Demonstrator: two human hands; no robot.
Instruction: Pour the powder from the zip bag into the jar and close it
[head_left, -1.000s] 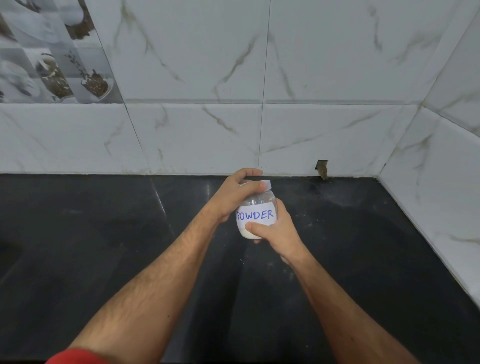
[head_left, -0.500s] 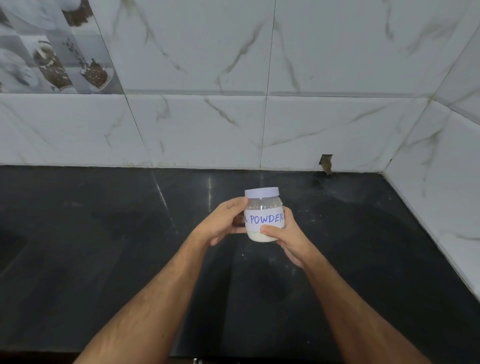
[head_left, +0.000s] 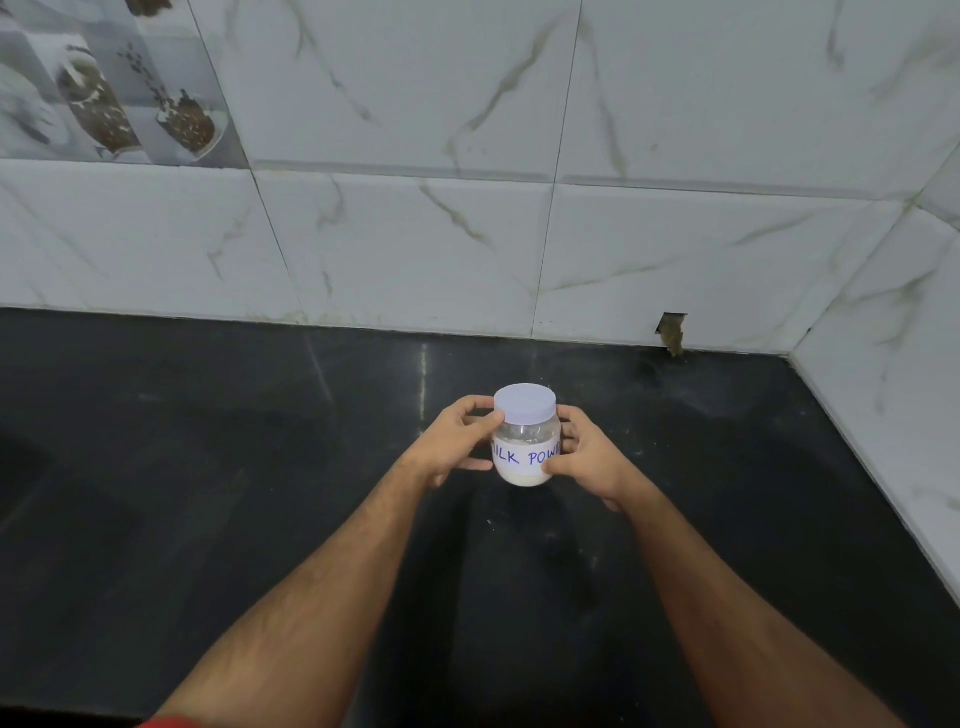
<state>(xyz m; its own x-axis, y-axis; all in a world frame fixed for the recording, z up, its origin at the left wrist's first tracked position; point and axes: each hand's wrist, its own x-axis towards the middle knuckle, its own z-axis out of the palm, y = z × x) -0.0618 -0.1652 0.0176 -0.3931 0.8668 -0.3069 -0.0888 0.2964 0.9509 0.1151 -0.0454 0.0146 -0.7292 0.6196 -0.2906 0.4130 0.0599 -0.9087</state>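
Lower than half a second ago, the jar (head_left: 525, 441) now stands upright on the black desk (head_left: 208, 493) with its pale lid (head_left: 524, 405) on, and its label shows "ILK POW" instead of "POWDER". White powder (head_left: 524, 479) lies at its bottom. The left hand (head_left: 457, 441) holds the jar's left side, fingers curled around it, and the right hand (head_left: 587, 457) grips the right side, thumb on the label. Behind is a marble tile wall (head_left: 675, 156) with a small hole (head_left: 672, 332).

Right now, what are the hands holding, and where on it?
Both hold the jar: left hand and right hand grip its opposite sides, below the lid.
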